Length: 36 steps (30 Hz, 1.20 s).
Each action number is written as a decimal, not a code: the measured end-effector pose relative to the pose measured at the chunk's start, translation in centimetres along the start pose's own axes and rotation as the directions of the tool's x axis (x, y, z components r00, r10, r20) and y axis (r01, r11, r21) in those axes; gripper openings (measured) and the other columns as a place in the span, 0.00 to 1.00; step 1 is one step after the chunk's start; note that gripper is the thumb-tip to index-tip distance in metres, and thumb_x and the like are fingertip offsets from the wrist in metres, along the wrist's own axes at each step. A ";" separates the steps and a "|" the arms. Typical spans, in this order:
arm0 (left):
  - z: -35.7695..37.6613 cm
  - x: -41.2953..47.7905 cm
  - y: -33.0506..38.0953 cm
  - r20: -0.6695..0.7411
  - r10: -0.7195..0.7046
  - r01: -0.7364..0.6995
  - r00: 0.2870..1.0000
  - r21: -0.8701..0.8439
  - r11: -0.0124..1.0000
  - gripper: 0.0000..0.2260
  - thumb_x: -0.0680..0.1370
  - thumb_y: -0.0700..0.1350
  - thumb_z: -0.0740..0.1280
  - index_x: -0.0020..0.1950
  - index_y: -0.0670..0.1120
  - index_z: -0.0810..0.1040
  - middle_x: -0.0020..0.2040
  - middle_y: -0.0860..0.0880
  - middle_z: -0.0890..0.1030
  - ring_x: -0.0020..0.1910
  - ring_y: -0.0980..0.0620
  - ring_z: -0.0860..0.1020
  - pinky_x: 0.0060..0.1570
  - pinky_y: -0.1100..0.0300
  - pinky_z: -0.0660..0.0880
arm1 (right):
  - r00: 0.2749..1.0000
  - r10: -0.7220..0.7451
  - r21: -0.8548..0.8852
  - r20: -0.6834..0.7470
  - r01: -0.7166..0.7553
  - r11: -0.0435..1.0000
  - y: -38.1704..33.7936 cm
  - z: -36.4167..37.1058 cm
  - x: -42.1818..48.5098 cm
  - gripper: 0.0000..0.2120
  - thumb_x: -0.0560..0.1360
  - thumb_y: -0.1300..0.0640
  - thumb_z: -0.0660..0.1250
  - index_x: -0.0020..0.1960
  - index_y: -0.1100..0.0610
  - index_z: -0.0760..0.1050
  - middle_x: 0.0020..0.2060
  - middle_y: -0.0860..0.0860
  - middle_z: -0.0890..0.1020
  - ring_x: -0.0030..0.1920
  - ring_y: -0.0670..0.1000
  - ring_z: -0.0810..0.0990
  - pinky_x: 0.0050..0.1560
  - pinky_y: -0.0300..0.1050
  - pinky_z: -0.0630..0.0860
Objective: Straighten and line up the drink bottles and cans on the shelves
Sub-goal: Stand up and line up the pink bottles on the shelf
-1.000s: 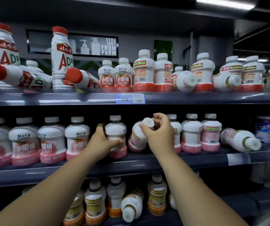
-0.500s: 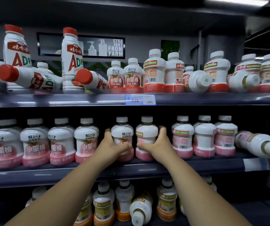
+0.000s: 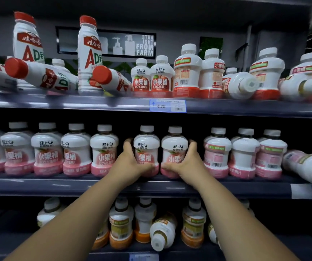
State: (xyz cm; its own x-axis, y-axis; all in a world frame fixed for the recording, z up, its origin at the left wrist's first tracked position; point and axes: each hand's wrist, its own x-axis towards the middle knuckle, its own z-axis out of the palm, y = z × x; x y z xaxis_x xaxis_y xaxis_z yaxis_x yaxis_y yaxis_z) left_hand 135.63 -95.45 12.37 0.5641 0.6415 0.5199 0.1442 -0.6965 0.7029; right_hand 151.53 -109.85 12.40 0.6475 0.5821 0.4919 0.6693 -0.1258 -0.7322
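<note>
Two pink-and-white juice bottles stand upright side by side on the middle shelf (image 3: 151,187). My left hand (image 3: 130,162) grips the left bottle (image 3: 146,147), fingers curled round its left side and thumb across its base. My right hand (image 3: 185,162) grips the right bottle (image 3: 175,147) in the same way from the right. Both labels face forward. Several more pink bottles (image 3: 104,149) stand in a row to the left, and three (image 3: 243,153) stand to the right with back labels showing.
A pink bottle (image 3: 309,164) lies on its side at the middle shelf's right end. On the top shelf, red-capped AD bottles (image 3: 44,76) and white bottles (image 3: 240,85) lie toppled among upright ones. An orange bottle (image 3: 162,232) lies tipped on the bottom shelf.
One second ago my right hand held a tilted bottle by its cap. That bottle now stands upright with its front label forward, and both hands hold the pair by their sides.
</note>
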 end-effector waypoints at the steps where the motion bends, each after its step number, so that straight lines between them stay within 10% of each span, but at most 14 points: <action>1: -0.1 -0.1 0.1 0.004 0.000 0.000 1.000 0.009 1.000 0.45 0.58 0.63 0.77 0.67 0.51 0.60 0.53 0.54 0.81 0.52 0.54 0.81 0.55 0.51 0.78 | 1.000 -0.012 -0.008 0.011 0.012 1.000 0.0 0.0 -0.1 0.45 0.57 0.41 0.82 0.63 0.50 0.59 0.59 0.49 0.74 0.57 0.51 0.76 0.59 0.50 0.74; 8: -0.3 -0.9 1.1 -0.044 0.006 -0.001 0.999 0.105 0.994 0.39 0.65 0.58 0.80 0.67 0.49 0.61 0.54 0.53 0.79 0.52 0.50 0.79 0.50 0.55 0.74 | 1.000 -0.005 0.009 0.028 0.005 1.000 0.3 -0.4 -0.4 0.52 0.51 0.32 0.77 0.67 0.48 0.59 0.63 0.49 0.76 0.59 0.52 0.78 0.60 0.54 0.76; 27: -6.7 -5.4 0.3 -0.086 0.073 -0.057 0.994 0.168 0.984 0.25 0.71 0.53 0.76 0.65 0.53 0.72 0.54 0.54 0.78 0.49 0.57 0.79 0.49 0.56 0.78 | 0.991 -0.012 0.070 0.135 0.002 0.998 -2.2 1.8 -0.4 0.37 0.62 0.50 0.83 0.62 0.50 0.65 0.53 0.47 0.79 0.52 0.49 0.81 0.58 0.55 0.79; 36: -1.8 -5.7 3.5 0.081 0.168 -0.168 0.983 0.002 0.986 0.22 0.71 0.52 0.77 0.62 0.54 0.73 0.53 0.55 0.78 0.49 0.58 0.79 0.48 0.59 0.76 | 0.994 0.024 0.192 -0.106 -0.003 0.981 -1.4 -2.9 -5.4 0.34 0.66 0.53 0.82 0.65 0.48 0.68 0.58 0.48 0.74 0.59 0.51 0.76 0.61 0.51 0.76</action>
State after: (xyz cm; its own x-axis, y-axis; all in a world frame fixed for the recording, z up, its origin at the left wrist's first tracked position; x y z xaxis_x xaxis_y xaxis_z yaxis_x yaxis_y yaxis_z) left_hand 131.42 -100.99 12.77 0.6442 0.4874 0.5894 0.0486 -0.7952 0.6044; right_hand 148.15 -115.13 12.17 0.6983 0.4903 0.5216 0.5849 0.0292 -0.8106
